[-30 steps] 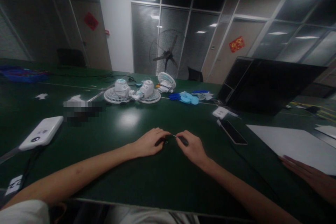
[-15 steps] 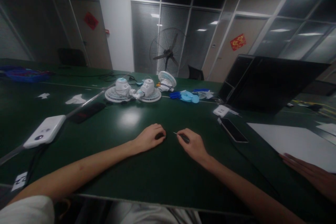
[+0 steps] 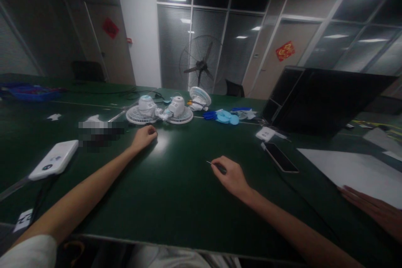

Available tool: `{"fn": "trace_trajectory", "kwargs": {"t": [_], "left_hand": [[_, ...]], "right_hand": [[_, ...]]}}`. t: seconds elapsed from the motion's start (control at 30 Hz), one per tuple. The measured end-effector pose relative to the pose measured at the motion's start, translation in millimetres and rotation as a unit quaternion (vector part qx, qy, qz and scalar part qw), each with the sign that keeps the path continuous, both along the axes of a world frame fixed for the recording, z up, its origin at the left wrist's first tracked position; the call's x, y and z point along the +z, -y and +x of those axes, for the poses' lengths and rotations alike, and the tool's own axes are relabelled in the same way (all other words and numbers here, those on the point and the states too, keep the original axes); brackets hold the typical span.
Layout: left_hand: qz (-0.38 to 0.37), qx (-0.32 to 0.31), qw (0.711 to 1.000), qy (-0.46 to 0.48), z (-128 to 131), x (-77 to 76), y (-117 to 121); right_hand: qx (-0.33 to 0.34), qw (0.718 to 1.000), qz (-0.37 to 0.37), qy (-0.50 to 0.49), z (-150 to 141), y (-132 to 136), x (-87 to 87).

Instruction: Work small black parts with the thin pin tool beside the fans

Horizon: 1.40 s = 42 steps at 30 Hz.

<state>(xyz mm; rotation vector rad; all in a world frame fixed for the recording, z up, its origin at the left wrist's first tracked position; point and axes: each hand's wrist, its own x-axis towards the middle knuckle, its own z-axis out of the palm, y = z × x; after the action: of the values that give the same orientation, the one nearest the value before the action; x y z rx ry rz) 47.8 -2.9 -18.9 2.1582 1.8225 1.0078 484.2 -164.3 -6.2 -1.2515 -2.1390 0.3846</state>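
Observation:
My right hand is closed round a small screwdriver with a dark handle; its thin metal tip points left from my fingers, over the green table. My left hand is at the left, just in front of the white fans. Its fingers are curled in, and whatever they may hold is hidden. Nearest to it is a white fan lying with its round grille down. A second white fan lies beside it, and a third fan leans behind them.
Blue gloves and light-blue round pieces lie right of the fans. A phone, a white box and a large monitor are at the right. Another person's hand rests by a white sheet. A white power bank lies left.
My left hand has moved away from my right hand, to the left and forward, towards the fans. My right hand stays almost in place with the screwdriver.

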Motion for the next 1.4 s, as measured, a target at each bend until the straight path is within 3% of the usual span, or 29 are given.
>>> {"fn": "trace_trajectory", "kwargs": {"t": [0.17, 0.5, 0.87, 1.1, 1.27, 1.4], "left_hand": [[0.004, 0.014, 1.0, 0.001, 4.3, -7.6, -3.9], [0.033, 0.017, 0.999, -0.006, 2.3, 0.2, -1.6], [0.046, -0.114, 0.98, -0.158, 23.7, 0.2, 7.1], [0.062, -0.162, 0.973, -0.152, 27.5, 4.2, 10.2], [0.064, -0.148, 0.978, -0.133, 30.7, 5.5, 13.3], [0.079, -0.095, 0.988, -0.092, 27.6, 5.3, 12.1]], "right_hand": [[0.008, 1.0, -0.01, -0.002, 0.5, 2.4, 3.4], [0.012, 1.0, -0.011, 0.0, 0.3, 4.2, 5.8], [0.011, 1.0, -0.01, 0.006, -2.0, 3.5, 5.5], [0.013, 1.0, -0.012, 0.006, -1.7, 5.8, 8.5], [0.012, 1.0, -0.013, 0.004, -0.8, 4.8, 6.2], [0.013, 1.0, -0.014, 0.005, 0.1, 4.5, 4.5]]}}
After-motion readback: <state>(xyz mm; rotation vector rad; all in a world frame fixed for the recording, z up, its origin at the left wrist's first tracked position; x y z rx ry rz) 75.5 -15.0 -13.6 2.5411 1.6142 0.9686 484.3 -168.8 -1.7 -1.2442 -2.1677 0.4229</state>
